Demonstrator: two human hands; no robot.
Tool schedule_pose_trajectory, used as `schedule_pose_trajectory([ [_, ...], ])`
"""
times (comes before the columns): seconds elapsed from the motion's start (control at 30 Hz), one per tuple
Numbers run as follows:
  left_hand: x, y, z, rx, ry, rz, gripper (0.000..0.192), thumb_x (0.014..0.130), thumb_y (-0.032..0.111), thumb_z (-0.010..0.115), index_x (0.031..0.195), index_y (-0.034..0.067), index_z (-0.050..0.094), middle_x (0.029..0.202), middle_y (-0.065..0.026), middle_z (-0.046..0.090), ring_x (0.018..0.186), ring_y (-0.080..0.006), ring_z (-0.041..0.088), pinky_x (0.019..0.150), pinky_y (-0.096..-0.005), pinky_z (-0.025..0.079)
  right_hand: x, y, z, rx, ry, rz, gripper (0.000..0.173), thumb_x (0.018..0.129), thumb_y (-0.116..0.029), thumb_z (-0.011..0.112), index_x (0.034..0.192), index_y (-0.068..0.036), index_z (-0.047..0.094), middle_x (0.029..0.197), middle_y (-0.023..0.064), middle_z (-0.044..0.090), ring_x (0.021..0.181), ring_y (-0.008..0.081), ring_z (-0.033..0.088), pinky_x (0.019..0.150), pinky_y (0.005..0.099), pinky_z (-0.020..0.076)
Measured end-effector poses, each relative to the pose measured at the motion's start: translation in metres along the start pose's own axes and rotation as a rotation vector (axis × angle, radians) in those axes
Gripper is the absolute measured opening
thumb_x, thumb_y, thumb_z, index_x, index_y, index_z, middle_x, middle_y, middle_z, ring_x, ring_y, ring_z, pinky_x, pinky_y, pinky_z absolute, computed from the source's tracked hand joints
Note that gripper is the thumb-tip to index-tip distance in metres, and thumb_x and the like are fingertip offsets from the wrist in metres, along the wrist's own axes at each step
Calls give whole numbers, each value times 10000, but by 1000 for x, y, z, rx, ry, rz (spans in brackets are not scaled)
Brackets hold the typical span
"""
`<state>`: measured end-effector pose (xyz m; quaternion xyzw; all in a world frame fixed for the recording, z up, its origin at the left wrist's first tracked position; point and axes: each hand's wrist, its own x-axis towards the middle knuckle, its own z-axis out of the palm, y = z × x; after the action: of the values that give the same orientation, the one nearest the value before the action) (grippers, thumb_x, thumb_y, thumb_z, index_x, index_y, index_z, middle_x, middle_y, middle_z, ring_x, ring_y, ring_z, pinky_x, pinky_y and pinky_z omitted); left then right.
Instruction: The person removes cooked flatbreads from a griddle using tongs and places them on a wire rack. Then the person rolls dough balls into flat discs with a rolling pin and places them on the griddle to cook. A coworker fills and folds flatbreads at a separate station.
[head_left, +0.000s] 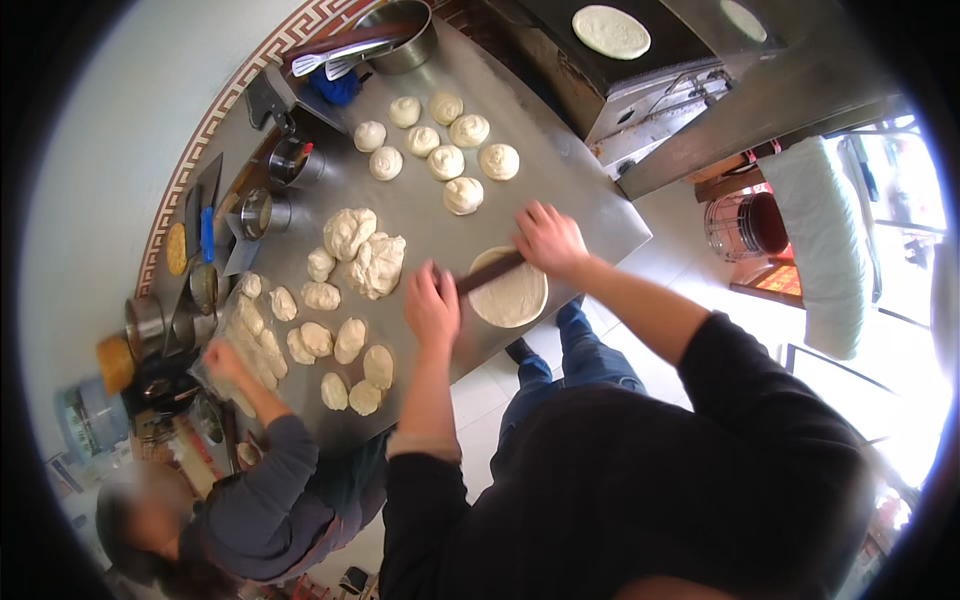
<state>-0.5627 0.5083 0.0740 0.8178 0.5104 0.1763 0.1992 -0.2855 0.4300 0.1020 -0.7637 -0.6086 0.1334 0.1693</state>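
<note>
Both ends of a dark wooden rolling pin (491, 273) are gripped, one by my left hand (433, 304) and the other by my right hand (551, 241). Under the pin lies a flat round of dough (511, 298), close to the front edge of the steel table (442, 240). The pin crosses the upper part of the round. Beyond my hands, several coiled dough balls (447, 162) sit apart from each other. Left of my left hand are large lumps of dough (375, 266) and several smaller dough pieces (321, 296).
A co-worker's hand (225, 361) touches plastic film over dough strips (259, 341) at the left. Steel pots (296, 163), a cleaver (266, 101) and slotted spatulas (330, 60) line the wall side. On a dark griddle (555, 26) at the upper right lies a dough disc (611, 32).
</note>
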Motion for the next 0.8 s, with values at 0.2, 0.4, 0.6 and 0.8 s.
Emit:
schedule_pose_trajectory([
  [0.2, -143, 3, 8, 167, -5, 276, 711, 978, 428, 833, 1567, 75, 647, 1336, -132, 654, 1211, -390, 647, 1023, -543, 516, -134, 40, -4, -59, 64, -435, 718, 808, -351, 929, 1432, -76, 702, 1363, 105, 697, 1230, 324, 659, 1078, 477, 497],
  [0.4, -1, -23, 3, -49, -147, 55, 547, 1068, 417, 731, 1483, 66, 673, 1327, -167, 675, 1224, -425, 652, 994, -593, 534, 19, 27, -3, -74, -206, -112, 352, 1032, -432, 724, 1206, -126, 715, 1346, 127, 683, 1183, 358, 682, 1025, 516, 547],
  [0.6, 40, -5, -31, 189, 301, 399, 485, 1059, 342, 763, 1422, 32, 675, 1267, -185, 715, 1084, -407, 715, 920, -536, 592, 50, 2, -30, 24, -128, -62, 479, 1023, -424, 751, 1367, -92, 720, 1586, 164, 636, 1389, 397, 655, 1176, 546, 515],
  [0.8, -8, 31, 27, -269, -24, -123, 529, 894, 229, 955, 1315, 30, 704, 1080, -109, 795, 979, -239, 782, 821, -415, 627, -80, -20, -5, -109, -211, -454, 982, 1022, -549, 744, 1774, -46, 362, 1872, 166, 313, 1748, 300, 267, 1436, 519, 195],
])
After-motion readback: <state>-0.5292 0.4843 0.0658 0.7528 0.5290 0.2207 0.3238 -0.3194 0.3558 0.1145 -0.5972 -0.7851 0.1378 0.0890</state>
